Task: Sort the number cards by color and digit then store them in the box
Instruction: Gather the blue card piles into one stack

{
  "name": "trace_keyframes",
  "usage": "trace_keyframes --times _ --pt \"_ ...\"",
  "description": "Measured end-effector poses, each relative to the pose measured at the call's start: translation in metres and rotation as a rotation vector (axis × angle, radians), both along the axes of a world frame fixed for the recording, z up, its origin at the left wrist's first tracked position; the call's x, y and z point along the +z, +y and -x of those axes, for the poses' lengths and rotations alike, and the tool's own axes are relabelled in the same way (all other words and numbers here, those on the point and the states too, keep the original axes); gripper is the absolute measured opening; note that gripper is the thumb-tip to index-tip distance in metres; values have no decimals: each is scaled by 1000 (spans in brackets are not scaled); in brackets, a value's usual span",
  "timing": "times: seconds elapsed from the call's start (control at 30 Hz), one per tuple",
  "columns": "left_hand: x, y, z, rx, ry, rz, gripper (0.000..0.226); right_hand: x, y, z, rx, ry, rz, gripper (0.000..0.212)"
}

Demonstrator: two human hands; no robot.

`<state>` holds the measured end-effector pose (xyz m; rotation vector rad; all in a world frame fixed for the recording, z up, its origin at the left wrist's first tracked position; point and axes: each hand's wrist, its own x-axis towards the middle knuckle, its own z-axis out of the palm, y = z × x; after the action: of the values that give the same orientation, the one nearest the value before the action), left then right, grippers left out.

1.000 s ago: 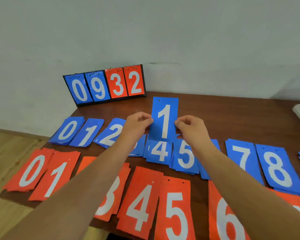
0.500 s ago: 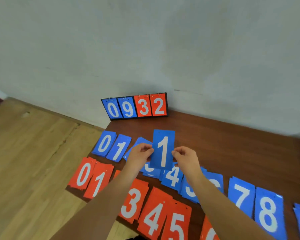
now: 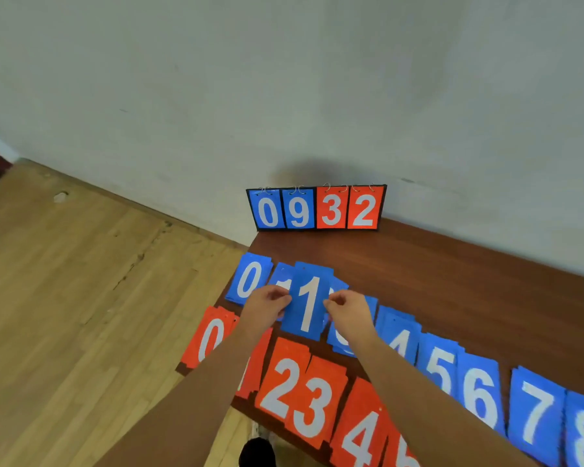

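On the left of the tabletop (image 3: 452,281), the red 0 pile (image 3: 207,335) and the blue 0 pile (image 3: 250,279) are lying flat. Just right of them, your left hand (image 3: 270,306) is pinching the left long edge of one blue 1 card (image 3: 309,305), and your right hand (image 3: 348,308) is pinching its right long edge. The card's long axis is running away from you, with the digit upright and the top edge pointing at the wall. It is covering part of the blue 1 pile (image 3: 282,276); I cannot tell whether it is touching it. Further right, five blue piles are showing 4 to 8, and three red piles 2 to 4. At the back, one scoreboard (image 3: 317,208) is showing four cards: 0, 9, 3, 2.
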<state>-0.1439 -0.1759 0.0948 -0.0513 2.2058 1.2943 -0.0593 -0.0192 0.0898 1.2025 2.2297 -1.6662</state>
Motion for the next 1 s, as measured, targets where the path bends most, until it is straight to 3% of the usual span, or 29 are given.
trace_keyframes --times 0.17,0.3,0.5,0.67,0.83,1.0 --pt "-45 -27 75 -191 109 163 7 -33 -39 62 -71 -88 -75 5" --pt "-71 -33 117 -333 160 296 21 -60 -59 103 -95 -178 -144 6" --pt "-93 -36 132 -530 251 347 33 -87 -75 123 -120 -311 -241 13" --pt "-101 -41 144 -478 299 334 27 -95 -84 127 -60 -391 -355 17" --pt "-110 -54 169 -349 261 399 33 -90 -82 137 -78 -266 -445 25" --pt "-120 -61 190 -399 191 477 65 -94 -79 175 300 -124 -533 54"
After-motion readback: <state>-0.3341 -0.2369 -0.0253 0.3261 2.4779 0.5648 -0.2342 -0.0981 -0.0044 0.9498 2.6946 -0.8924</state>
